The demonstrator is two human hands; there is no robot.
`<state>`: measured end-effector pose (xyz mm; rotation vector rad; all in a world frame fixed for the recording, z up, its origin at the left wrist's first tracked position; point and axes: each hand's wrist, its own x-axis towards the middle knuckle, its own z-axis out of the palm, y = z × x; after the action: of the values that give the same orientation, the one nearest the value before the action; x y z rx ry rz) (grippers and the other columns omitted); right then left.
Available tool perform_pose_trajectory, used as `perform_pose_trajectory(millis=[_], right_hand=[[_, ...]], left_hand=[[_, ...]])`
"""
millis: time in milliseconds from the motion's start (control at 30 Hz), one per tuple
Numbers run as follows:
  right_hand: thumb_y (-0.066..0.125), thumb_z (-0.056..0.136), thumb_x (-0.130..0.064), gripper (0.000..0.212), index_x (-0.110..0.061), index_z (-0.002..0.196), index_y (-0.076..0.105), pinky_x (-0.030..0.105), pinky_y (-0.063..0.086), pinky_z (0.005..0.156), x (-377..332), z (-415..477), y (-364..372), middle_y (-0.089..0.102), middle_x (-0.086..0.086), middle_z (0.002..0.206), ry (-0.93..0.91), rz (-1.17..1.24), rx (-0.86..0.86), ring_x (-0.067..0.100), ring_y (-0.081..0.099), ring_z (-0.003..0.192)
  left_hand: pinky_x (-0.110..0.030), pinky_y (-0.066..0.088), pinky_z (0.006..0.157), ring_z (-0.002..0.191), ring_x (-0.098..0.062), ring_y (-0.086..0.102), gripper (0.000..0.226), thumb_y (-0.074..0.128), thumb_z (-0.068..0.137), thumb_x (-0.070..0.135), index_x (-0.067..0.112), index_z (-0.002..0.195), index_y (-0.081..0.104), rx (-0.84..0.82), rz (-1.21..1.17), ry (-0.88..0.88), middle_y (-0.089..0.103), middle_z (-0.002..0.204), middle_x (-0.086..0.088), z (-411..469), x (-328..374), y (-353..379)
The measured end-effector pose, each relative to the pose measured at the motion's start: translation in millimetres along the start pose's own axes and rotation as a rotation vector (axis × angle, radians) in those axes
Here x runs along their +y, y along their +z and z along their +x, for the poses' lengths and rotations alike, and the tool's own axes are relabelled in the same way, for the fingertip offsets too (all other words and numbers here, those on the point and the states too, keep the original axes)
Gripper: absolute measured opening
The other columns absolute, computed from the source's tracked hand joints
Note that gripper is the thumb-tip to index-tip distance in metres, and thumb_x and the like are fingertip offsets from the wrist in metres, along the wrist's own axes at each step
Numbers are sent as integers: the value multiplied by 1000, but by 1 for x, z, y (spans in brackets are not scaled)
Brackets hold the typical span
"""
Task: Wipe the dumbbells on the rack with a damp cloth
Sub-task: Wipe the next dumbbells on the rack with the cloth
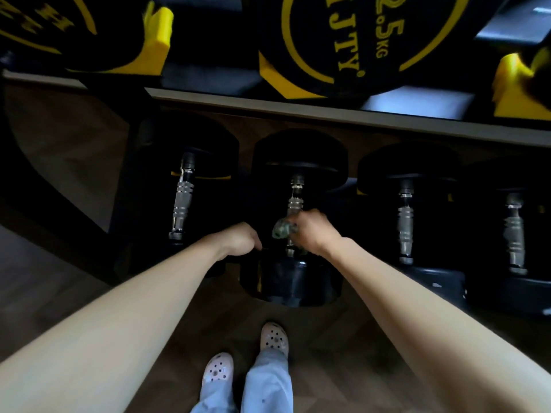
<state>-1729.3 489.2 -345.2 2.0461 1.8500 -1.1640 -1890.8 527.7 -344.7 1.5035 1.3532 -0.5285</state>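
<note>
From the head view, you face a dark rack (pixel 298 107) standing on a wood floor (pixel 328 353), in dim light. The upper shelf carries black heads with yellow print, one marked 2.5 KG (pixel 343 40). On the lower shelf four dumbbells lie side by side, handles running front to back. Your clogs (pixel 274 338) stand just short of the shelf's front edge.

Both your arms reach forward and down to the second dumbbell from the left (pixel 293 281). Your right hand (pixel 313 229) is over the near half of its steel handle (pixel 295 201), fingers (pixel 298 219) curled round a bunched green cloth (pixel 281 229) that sits against the handle. Your left hand (pixel 238 238) rests at the left top edge of the near head, wrist bent and knuckles up. Its fingers bend down out of sight, so you cannot tell whether they grip the head or only lean on it.
</note>
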Motion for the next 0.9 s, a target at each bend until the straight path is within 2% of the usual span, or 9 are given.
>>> perform_pose_trajectory(millis=[167,300,367,433,500,600,700,800,900], right_hand=[[45,93,-18,36,-26,126,58,25,42,90,-1,-7,-10,56,10,128,-31,-80,-266,28,53,116],[46,86,-1,44,-22,122,61,11,42,55,-6,-13,-29,67,5,101,-91,104,-360,14,56,76],[52,83,1,43,-19,119,64,15,48,65,-15,-19,-31,68,9,102,-179,198,-351,17,61,78],[54,83,3,42,-17,119,65,24,49,85,-16,-24,-30,67,8,111,-250,228,-328,19,62,95],[51,80,9,46,-15,117,66,21,47,87,-10,-33,-29,65,6,116,-264,293,-306,13,59,99],[43,74,20,52,-8,110,70,10,48,70,10,-51,-33,65,3,104,-211,458,-263,4,59,83],[41,75,23,52,-5,108,70,6,45,59,28,-68,-37,59,-6,86,-114,492,-212,3,52,71],[38,77,22,53,-9,103,72,22,50,69,42,-84,-33,50,-11,82,-34,465,-137,9,48,77],[39,79,19,50,-12,100,74,6,41,56,47,-95,-22,39,-17,82,15,410,-58,4,42,79]], left_hand=[[-25,38,98,122,-24,48,43,31,90,-10,4,111,65,30,25,-11,54,131,-11,-3,8,1],[-23,41,83,106,-21,54,38,33,89,-10,2,104,66,24,28,-8,62,109,-9,-5,11,4],[-20,38,60,85,-18,52,28,41,90,-4,10,79,63,22,40,0,58,80,0,-3,8,6],[-17,33,52,77,-15,50,28,48,91,2,15,66,54,30,47,-4,52,69,3,-4,7,7],[-17,39,63,88,-20,56,26,44,92,-1,10,78,63,46,24,-7,62,82,-3,-7,8,9],[-18,36,86,117,-23,52,41,32,90,-10,1,109,66,136,-48,-29,60,122,-12,-12,13,14],[-22,36,96,122,-24,49,44,31,87,-11,4,103,69,231,-80,-34,59,126,-10,-17,22,22],[-26,40,97,118,-26,52,42,33,83,-10,11,87,68,264,-100,-13,62,120,-12,-17,34,30],[-30,43,97,115,-28,53,40,33,85,-8,16,80,64,268,-84,-3,62,119,-13,-21,45,38]])
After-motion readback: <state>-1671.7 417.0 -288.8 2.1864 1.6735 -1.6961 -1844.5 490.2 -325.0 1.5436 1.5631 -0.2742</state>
